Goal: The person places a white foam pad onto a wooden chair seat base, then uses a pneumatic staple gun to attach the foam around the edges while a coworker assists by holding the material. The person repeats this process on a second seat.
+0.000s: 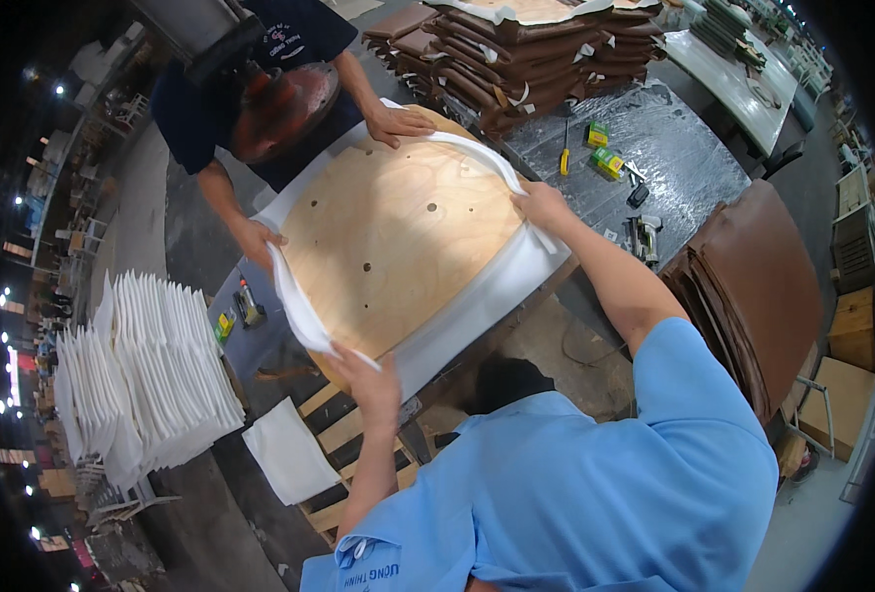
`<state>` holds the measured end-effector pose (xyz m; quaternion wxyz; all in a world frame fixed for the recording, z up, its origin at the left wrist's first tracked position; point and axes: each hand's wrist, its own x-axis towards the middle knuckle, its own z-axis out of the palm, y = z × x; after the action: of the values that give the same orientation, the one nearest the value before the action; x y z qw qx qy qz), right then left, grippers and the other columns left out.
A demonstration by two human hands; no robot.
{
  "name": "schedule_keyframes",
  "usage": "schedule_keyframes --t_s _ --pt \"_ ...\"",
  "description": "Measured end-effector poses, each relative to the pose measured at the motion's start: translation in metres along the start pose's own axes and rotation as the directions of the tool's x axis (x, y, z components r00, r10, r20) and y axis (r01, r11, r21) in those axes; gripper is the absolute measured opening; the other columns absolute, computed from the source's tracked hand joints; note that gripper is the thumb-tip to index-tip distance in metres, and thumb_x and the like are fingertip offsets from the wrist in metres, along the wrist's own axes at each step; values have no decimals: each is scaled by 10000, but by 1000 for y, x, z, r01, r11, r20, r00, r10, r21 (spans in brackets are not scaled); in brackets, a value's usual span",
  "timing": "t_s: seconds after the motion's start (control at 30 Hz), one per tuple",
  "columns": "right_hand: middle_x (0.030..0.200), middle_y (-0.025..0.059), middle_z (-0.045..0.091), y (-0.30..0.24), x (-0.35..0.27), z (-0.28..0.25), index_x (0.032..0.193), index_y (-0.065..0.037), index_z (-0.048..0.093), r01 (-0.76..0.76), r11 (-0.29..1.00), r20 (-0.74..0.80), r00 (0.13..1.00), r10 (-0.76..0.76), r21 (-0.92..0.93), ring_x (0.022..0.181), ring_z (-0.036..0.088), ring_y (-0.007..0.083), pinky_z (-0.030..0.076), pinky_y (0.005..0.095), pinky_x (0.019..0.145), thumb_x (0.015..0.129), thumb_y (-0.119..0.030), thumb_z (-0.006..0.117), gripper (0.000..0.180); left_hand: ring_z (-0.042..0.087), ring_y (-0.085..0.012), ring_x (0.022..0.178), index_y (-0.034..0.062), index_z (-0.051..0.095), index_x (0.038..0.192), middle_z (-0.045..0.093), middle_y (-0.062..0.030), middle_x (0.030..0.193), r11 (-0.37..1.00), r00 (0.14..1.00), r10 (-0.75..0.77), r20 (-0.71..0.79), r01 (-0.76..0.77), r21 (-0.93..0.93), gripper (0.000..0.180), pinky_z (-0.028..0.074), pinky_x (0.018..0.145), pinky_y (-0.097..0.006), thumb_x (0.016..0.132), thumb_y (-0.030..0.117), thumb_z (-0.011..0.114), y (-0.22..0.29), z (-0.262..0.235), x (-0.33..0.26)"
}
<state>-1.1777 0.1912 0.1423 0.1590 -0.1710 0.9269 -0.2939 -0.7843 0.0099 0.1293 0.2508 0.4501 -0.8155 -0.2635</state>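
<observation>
A: Progress on the wrap?

B: Partway, by my reading. Round plywood board (398, 237) lies face-down on the white sheet (487, 296), mid-worktop (674, 158). The sheet is turned up over the rim along the left side and at the upper right. Along the lower-right edge it lies flat, not folded. No fastening visible anywhere on the board.

A: Left hand?

B: Left hand (370, 380) at the near rim, fingers closed, pinching the lifted edge of the sheet.

A: Right hand?

B: Right hand (541, 204) at the right rim, fingers curled onto the folded strip, holding it against the wood. Narrow grip, no tool in it.

A: Anyone else on it?

B: A co-worker opposite. One hand (398, 123) is flat on the far edge, the other hand (260, 237) grips the sheet at the left rim.

A: Tools?

B: Staple gun (645, 237) lies untouched on the worktop, right of the board. Yellow screwdriver (564, 158) sits further back. Stacked brown seat pads (536, 49) are beyond.
</observation>
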Motion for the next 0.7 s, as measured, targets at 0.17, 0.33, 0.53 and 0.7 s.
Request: schedule_keyframes --t_s 0.17,0.33,0.53,0.7 --pt "1328 240 704 4 3 9 1426 -117 672 -48 998 -12 999 47 -28 1235 673 423 511 456 1077 973 -403 700 536 206 -589 1544 165 273 1688 150 -326 1706 771 747 423 513 -594 229 1073 225 1218 -725 817 275 888 54 -1 -30" --pt "1329 235 707 -1 11 14 1439 -123 663 4 998 11 1000 -3 -69 1226 681 417 519 449 1070 962 -424 704 565 450 -500 1414 159 676 1381 488 -260 1550 752 703 558 442 -653 90 606 387 1175 -579 797 176 836 45 17 9" --pt "1326 237 709 3 18 1 1446 -126 660 39 993 95 995 -28 -116 1209 690 414 533 455 1052 952 -437 699 585 653 -339 1117 50 806 1041 751 -171 1181 829 738 528 420 -555 -67 225 530 920 -473 835 137 784 52 15 39" --pt "1317 235 712 1 8 -8 1442 -127 665 23 991 52 999 -17 -129 1189 698 415 536 467 1043 957 -440 687 578 673 -346 1064 33 766 1119 760 -152 1148 833 779 516 357 -553 2 283 530 894 -483 866 159 780 56 24 32"
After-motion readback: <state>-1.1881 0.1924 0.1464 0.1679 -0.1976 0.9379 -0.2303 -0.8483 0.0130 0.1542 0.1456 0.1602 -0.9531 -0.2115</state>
